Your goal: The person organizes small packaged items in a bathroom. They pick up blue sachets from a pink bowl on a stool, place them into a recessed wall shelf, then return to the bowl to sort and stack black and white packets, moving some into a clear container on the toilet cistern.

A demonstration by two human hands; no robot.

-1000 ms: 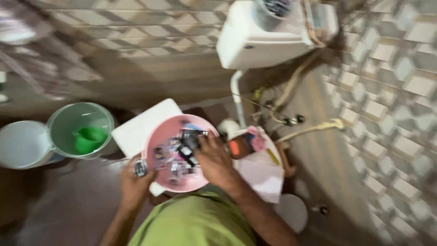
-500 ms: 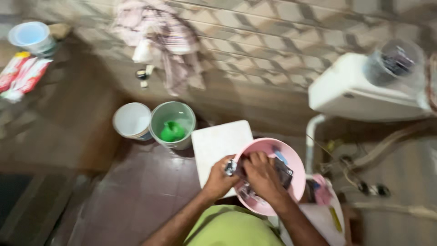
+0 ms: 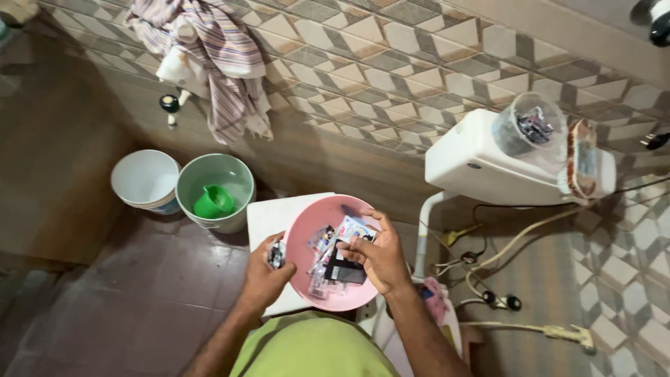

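At centre frame, a pink bowl rests on a white block, with small sachets piled inside. Left hand sits at the bowl's left rim, clenched around a small dark sachet. Right hand lies over the bowl's right half, fingers pinching a white and blue packet above a black packet.

Judgement: sorting goes best if the left hand steadies the rim while the right lifts 1 packet at a time, since the bowl overhangs the block.

Packaging noted: sachets are flat, rectangular, mostly black, clear or white. A clear jar of dark items stands on the white cistern, beside a rounded, brown-edged pack. 2 buckets stand left, the green one holding a green mug.
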